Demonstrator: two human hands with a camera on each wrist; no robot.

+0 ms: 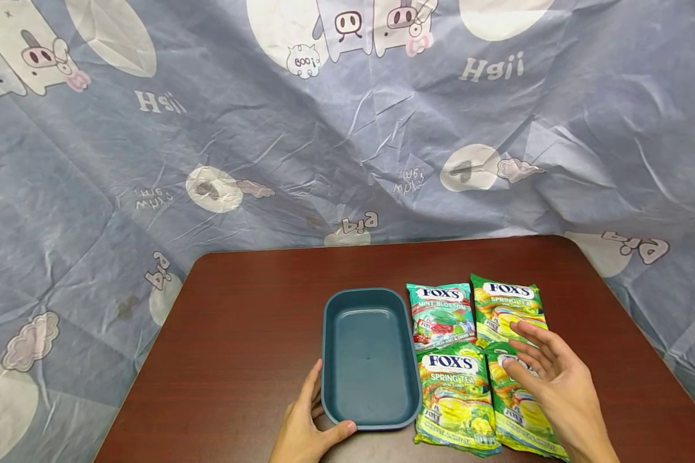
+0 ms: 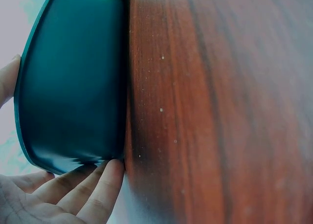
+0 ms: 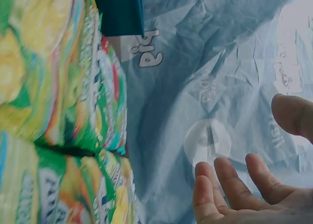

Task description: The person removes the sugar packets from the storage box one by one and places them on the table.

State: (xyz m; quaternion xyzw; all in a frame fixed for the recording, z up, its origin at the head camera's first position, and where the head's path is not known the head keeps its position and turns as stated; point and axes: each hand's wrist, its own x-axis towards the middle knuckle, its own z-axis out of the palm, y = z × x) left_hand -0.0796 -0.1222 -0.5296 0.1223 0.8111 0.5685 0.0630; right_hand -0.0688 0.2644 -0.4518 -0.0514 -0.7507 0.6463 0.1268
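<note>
A dark teal rectangular plastic container (image 1: 370, 360) stands on the table with its inner floor showing. My left hand (image 1: 308, 421) holds its near left corner, the thumb at the front rim and the fingers (image 2: 100, 192) along the left side. To the container's right lie candy bags in two rows: a mint blossom bag (image 1: 442, 315) at the back left, a spring tea bag (image 1: 506, 308) at the back right, and spring tea bags (image 1: 456, 402) in front. Over the right-hand bags hovers my right hand (image 1: 556, 379), fingers spread and holding nothing; it partly hides the front right bag (image 1: 524, 411).
The brown wooden table (image 1: 237, 360) reaches left of the container, and its far edge meets a hanging grey-blue cloth (image 1: 324, 141) printed with cartoon pigs. The candy bags lie close beside the container's right wall.
</note>
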